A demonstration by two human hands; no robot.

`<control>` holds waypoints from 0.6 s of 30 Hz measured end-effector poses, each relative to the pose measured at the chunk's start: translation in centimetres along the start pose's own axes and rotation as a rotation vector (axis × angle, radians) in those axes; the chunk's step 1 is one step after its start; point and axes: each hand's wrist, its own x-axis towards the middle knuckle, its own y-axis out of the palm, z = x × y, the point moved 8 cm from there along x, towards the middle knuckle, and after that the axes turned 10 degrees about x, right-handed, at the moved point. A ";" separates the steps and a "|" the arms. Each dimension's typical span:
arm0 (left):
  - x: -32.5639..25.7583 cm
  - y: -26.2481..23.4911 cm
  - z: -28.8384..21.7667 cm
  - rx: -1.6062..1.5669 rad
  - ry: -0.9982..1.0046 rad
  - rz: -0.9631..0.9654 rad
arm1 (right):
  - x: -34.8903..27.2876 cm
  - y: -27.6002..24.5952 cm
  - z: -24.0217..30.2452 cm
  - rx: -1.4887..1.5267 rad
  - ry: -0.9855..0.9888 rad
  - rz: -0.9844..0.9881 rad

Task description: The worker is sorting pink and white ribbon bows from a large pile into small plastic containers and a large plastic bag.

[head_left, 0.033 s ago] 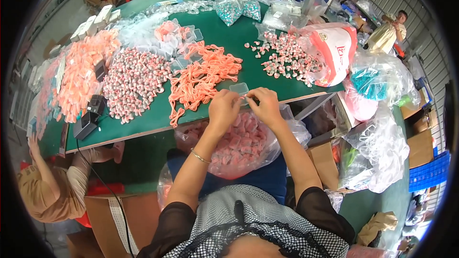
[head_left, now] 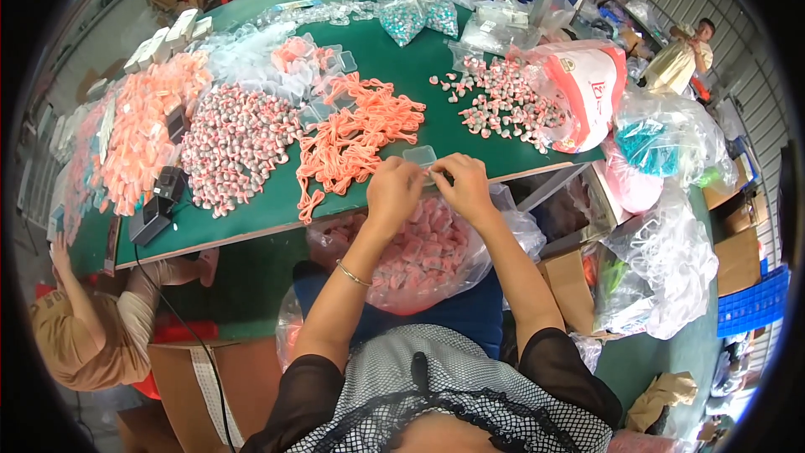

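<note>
My left hand (head_left: 395, 190) and my right hand (head_left: 464, 188) meet over the near edge of the green table (head_left: 436, 130), fingertips pinched together. Something small and pale is between them, mostly hidden by the fingers. A small clear plastic case (head_left: 419, 154) shows just past the fingertips; whether my hands grip it I cannot tell. To the left lies a tangled heap of orange cord loops (head_left: 356, 130). Below my hands, an open clear bag (head_left: 503, 243) in front of my lap holds many pink pieces (head_left: 423, 252).
Heaps of pink-and-grey pieces (head_left: 235, 138) and orange pieces (head_left: 147, 130) cover the left side. More pieces spill from a white-and-red sack (head_left: 580, 92) at right. A black device (head_left: 155, 214) trails a cable. A co-worker's arm (head_left: 75, 302) rests at far left; cardboard boxes flank me.
</note>
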 end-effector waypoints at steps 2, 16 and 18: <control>0.0 0.5 0.2 0.053 -0.029 0.038 | 0.1 0.2 0.6 -0.107 -0.057 0.002; -0.3 -0.2 -0.5 0.098 0.079 0.049 | 4.2 0.8 -0.7 -0.016 0.006 0.083; -0.3 -0.1 -0.6 0.121 0.096 0.065 | 5.5 2.6 -1.5 -0.077 -0.010 0.091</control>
